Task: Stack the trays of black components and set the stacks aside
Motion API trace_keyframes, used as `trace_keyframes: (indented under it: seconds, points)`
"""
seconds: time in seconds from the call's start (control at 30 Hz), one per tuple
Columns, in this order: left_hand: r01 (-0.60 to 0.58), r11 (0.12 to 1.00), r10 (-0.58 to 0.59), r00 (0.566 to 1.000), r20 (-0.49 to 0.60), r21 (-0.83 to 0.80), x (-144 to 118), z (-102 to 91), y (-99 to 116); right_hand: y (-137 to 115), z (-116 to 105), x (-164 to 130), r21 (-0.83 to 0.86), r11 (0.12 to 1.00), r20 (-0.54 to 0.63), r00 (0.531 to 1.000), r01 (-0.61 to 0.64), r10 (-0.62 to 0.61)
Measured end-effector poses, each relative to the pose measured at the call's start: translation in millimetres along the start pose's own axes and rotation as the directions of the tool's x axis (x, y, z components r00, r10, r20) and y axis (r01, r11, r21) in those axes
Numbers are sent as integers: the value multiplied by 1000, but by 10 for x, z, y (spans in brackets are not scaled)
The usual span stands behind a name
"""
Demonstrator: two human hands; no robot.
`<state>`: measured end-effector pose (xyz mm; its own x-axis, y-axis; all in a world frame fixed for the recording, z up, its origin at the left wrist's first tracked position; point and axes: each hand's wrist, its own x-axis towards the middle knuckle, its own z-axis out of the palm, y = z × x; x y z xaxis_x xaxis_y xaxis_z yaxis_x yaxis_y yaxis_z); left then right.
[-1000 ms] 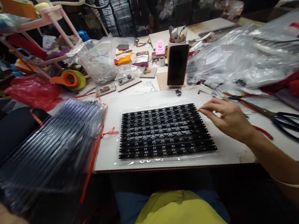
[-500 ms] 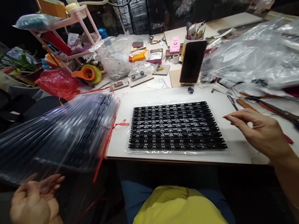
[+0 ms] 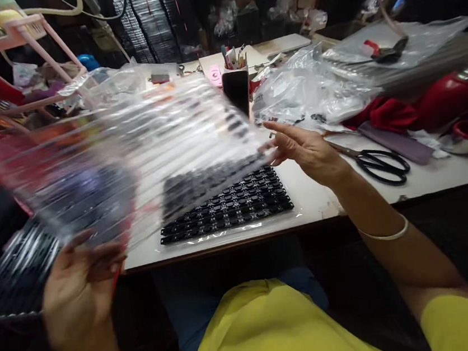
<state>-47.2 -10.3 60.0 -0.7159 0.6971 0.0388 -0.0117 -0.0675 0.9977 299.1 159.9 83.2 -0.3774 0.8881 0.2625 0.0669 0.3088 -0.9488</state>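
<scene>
A clear ribbed plastic tray (image 3: 138, 152) hangs blurred above the table, held at both ends. My left hand (image 3: 79, 283) grips its near left corner. My right hand (image 3: 305, 150) pinches its far right edge with the fingertips. Under it a flat tray of small black parts (image 3: 237, 203) lies on the white table (image 3: 325, 199); the clear tray hides its left and far part. A stack of more trays with black parts (image 3: 12, 274) sits low at the left, below my left hand.
Black scissors (image 3: 378, 162) lie on the table right of my right hand. Crumpled clear bags (image 3: 312, 87), a dark phone (image 3: 236, 88) standing upright and a pen cup stand behind. Red cloth (image 3: 387, 113) lies at the right, a pink rack (image 3: 24, 36) at the far left.
The clear tray has swung up off the left stack and over the tray of black parts. My right hand rose from the table and took its far edge. The camera turned right.
</scene>
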Motion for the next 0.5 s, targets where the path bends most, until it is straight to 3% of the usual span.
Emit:
trace_keyframes:
  seconds: [0.13, 0.23, 0.37, 0.43, 0.5]
  points:
    - [75, 994, -61, 983, 175, -74, 79, 239, -13, 34, 26, 84, 223, 971, 19, 997, -80, 78]
    - [68, 994, -50, 980, 191, -87, 129, 276, -3, 88, -7, 70, 216, 971, -17, 994, -98, 105]
    - [34, 997, -30, 999, 43, -76, 125, 239, 55, 167, -62, -109, -142, 989, -40, 999, -30, 24]
    - [-9, 999, 7, 998, -69, -33, 145, 95, 66, 212, -62, -248, -325, 945, 49, 999, 37, -22]
    - [-72, 995, 82, 983, -167, 65, 205, -176, 38, 261, -41, -381, -437, 891, 158, 986, 125, -61]
